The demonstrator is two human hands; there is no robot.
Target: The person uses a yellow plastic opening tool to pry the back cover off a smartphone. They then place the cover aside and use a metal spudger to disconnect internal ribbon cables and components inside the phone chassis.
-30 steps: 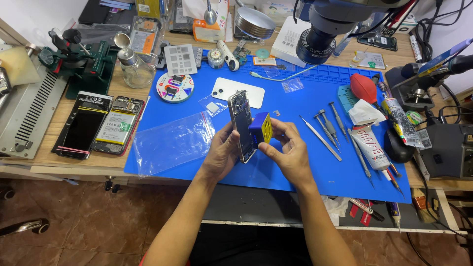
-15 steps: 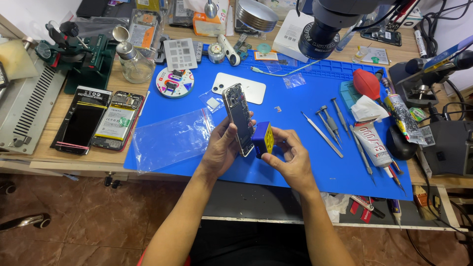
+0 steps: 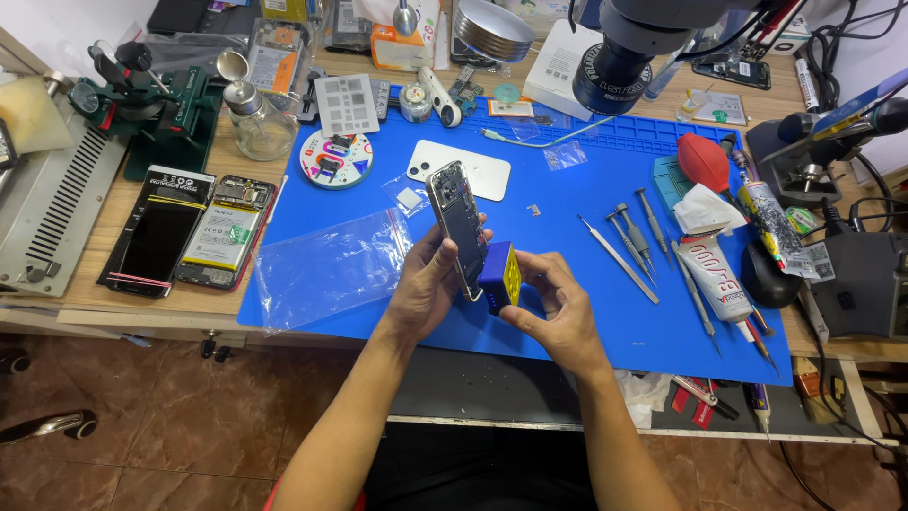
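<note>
My left hand grips an opened phone body, held on edge and tilted above the blue work mat. My right hand holds a small blue and yellow box-shaped tool pressed against the phone's lower end. Both hands meet near the mat's front edge, over its middle. A white phone back cover lies flat on the mat just behind them.
A clear plastic bag lies left of my hands. Screwdrivers and tweezers, a glue tube and a red blower sit to the right. Two opened phones rest on the wooden bench at left, a microscope head hangs behind.
The view has shifted slightly. My hands with the phone and blue tool have come a little nearer and lower over the mat; their grip stays the same.
</note>
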